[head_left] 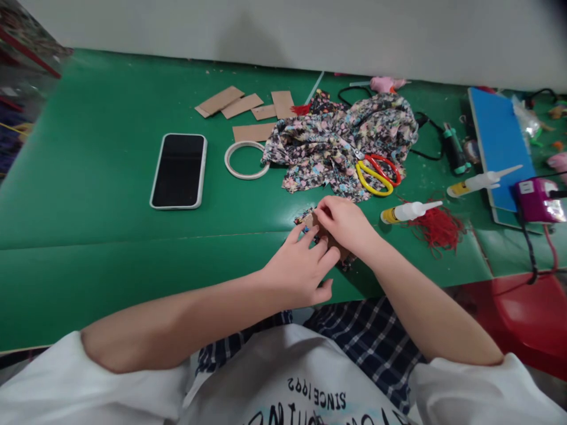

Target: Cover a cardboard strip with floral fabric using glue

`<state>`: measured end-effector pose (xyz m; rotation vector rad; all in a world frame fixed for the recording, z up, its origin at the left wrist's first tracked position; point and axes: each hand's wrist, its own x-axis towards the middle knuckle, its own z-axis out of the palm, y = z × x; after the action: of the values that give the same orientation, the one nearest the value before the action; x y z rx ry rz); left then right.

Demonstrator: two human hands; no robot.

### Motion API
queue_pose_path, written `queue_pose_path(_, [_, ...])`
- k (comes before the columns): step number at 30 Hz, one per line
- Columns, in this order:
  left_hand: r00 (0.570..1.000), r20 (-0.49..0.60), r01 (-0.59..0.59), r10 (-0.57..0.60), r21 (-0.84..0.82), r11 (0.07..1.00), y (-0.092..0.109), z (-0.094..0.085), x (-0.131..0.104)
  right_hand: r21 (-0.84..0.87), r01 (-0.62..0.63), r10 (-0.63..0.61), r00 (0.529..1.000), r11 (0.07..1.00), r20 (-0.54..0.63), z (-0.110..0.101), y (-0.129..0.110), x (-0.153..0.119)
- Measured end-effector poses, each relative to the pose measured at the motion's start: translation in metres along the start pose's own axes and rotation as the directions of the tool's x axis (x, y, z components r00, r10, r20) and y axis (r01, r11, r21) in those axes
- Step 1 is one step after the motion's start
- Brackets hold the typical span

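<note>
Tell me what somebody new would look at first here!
Probably the flowery cloth, crumpled on the green table beyond the hands, with red-and-yellow scissors on it. Then maybe the dark-screened phone, lying by itself over to the left. Nearest the person, the left hand and right hand are both at a small brown card with patterned cloth at its edges.

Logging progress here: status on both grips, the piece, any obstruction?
Left grip spread over cardboard piece; right grip curled at its far end. Patterned fabric shows at its edges. Nothing seen in the way; floral cloth lies beyond.
</note>
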<state>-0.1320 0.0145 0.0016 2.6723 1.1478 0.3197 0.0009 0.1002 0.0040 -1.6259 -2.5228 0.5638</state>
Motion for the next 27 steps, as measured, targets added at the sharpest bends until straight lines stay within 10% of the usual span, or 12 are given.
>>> queue_pose_path(17, [1.000, 0.023, -0.005, 0.005, 0.025, 1.000, 0.001, -0.003, 0.000, 0.243, 0.006, -0.024, 0.997, 0.970, 0.072, -0.006, -0.001, -0.001])
queue_pose_path(27, [1.000, 0.027, -0.011, 0.009, 0.054, 0.998, 0.001, -0.001, 0.000, 0.724, -0.264, 0.194, 0.964, 0.637, 0.181, -0.009, 0.015, 0.003])
